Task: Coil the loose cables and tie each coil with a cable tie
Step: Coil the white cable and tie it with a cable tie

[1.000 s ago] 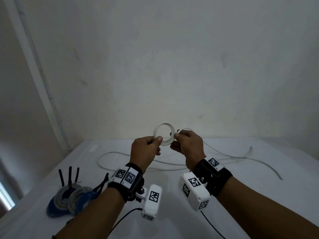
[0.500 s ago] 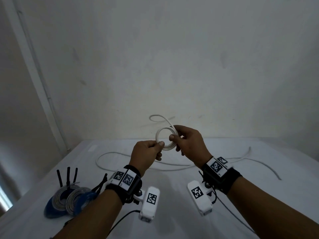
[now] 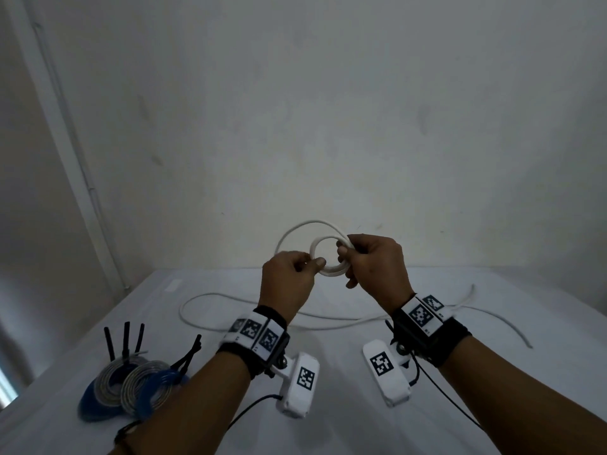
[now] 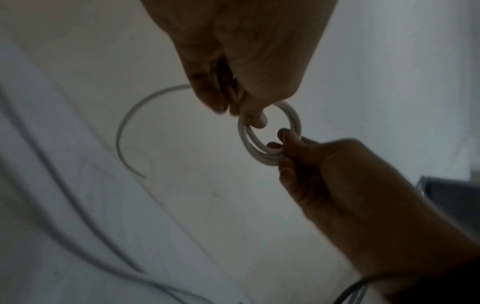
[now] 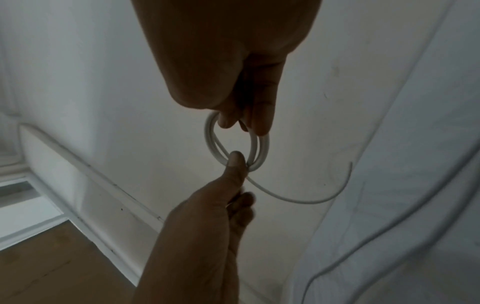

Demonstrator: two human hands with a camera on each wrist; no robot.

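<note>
At table's left edge [image 3: 49,418], coiled grey-and-blue cables [image 3: 131,389] lie with black ties [image 3: 124,339] sticking up. Mid-air above table centre, left hand [image 3: 289,284] pinches near side of small white cable coil [image 3: 330,272]. Right hand [image 3: 377,261] grips coil's far side, fingers curled round strands. Larger loose loop [image 3: 295,231] arcs above. Slack white cable [image 3: 328,325] trails right across table.
</note>
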